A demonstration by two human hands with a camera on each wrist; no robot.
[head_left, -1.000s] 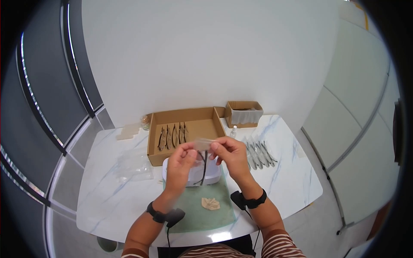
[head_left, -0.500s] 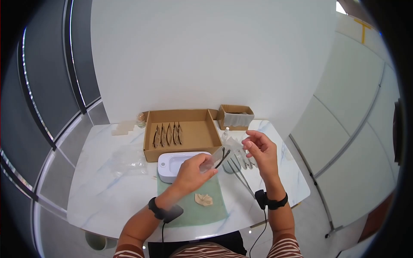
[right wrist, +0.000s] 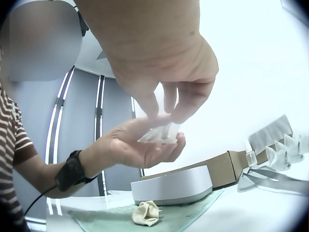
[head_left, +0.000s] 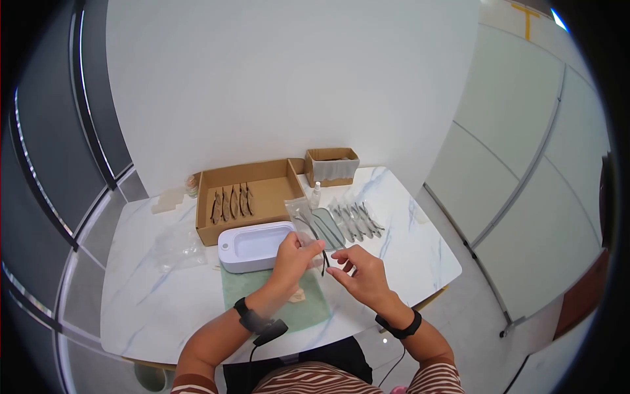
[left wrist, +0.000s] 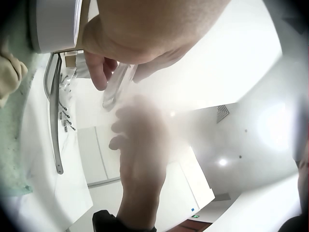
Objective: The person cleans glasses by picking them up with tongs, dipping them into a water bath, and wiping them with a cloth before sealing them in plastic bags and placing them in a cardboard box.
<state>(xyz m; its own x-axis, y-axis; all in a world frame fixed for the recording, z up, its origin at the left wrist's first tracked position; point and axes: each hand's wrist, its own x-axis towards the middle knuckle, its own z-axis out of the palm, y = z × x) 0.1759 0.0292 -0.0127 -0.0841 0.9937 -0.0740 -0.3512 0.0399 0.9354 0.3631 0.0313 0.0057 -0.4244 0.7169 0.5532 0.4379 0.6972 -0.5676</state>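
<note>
My left hand [head_left: 292, 262] grips a clear plastic bag [head_left: 296, 209] with a thin dark-framed item in it; dark tips [head_left: 324, 264] stick out between the hands. In the left wrist view the bag [left wrist: 117, 87] juts from the left fingers. My right hand [head_left: 363, 277] is close on the right, its fingers bent and thumb apart from the index finger. The right wrist view has the right fingertips over the bag [right wrist: 161, 134] above the left palm; whether they touch it is unclear. Glasses with a grey frame [left wrist: 56, 111] lie on the table.
A white basin [head_left: 259, 244] stands on a green cloth [head_left: 308, 316] with a beige crumpled cloth [right wrist: 146, 213]. Behind are a cardboard box [head_left: 275, 190] of slim brown items, a smaller box [head_left: 333, 172] and a small bottle [head_left: 316, 194]. Bagged items [head_left: 357, 222] lie right, clear bags [head_left: 174, 249] left.
The right hand left the bag, lifted away to the right, then came down and back beside it. The left hand keeps the bag, now tilted with the dark tips pointing down.
</note>
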